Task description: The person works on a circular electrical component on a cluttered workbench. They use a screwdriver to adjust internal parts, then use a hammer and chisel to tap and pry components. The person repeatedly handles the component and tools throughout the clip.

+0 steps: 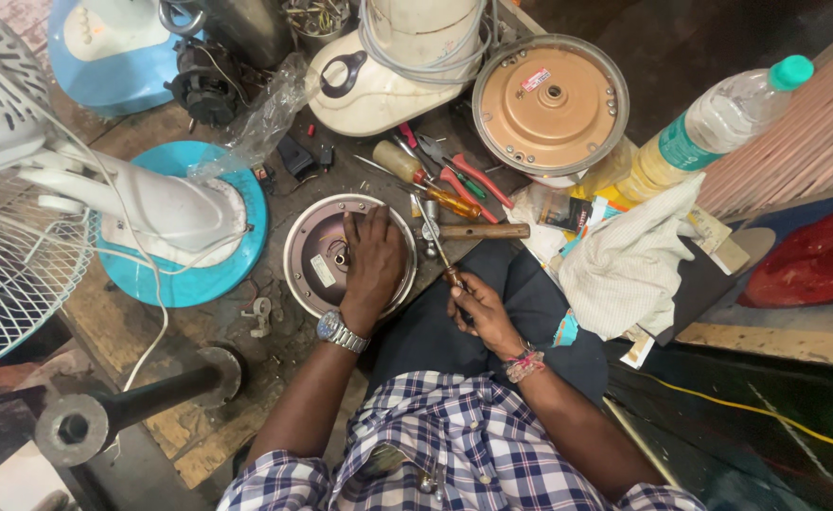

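Steadying a round appliance base while a screwdriver works at it.

The left hand [371,265] lies flat, fingers spread and clamped on nothing, pressing down on the round grey-purple metal base with a bright steel rim [305,248], which sits on the cluttered worktop [274,331] just in front of the person's knees. The right hand [478,308] is closed around the brown handle of a long-shafted screwdriver [435,244], whose shaft runs up toward the far right edge of the base (the tip itself is too small to make out). To do this well, I judge, the palm should keep the base from turning and the shaft should stay in line with the screw. The base shows a shallow dished face, a small pale sticker and a central hub partly covered by the palm.
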